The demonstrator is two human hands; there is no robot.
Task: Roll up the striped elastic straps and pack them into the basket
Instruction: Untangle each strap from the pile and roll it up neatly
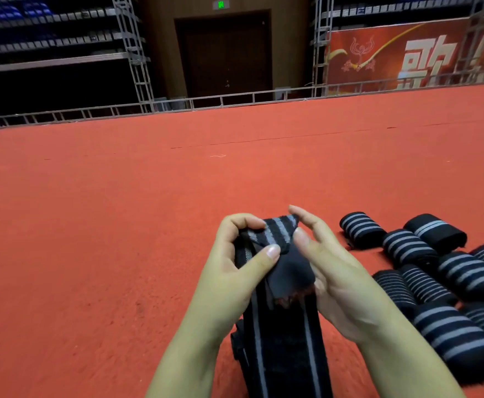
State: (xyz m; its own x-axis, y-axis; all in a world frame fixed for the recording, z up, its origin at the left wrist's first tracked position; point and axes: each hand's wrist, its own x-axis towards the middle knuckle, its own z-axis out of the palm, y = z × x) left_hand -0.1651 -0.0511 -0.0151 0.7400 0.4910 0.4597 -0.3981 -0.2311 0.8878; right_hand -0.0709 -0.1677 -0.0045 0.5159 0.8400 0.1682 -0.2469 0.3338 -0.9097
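carpet: red carpet covered the whole floor around you, running back to a metal truss rail.
background: red banner stood far right, dark double door at centre, well apart from your work.
rolled pile: rolled striped straps lay on the carpet just right of your right hand, packed touching each other.
strap: you held one black strap with grey stripes off the carpet between both hands, its top end folded over, its length trailing toward you.
left hand: your left hand pinched the folded end, thumb over fingers.
right hand: your right hand had fingers loosely bent, thumb on the fold; firm grip – cannot tell.
basket: not visible.
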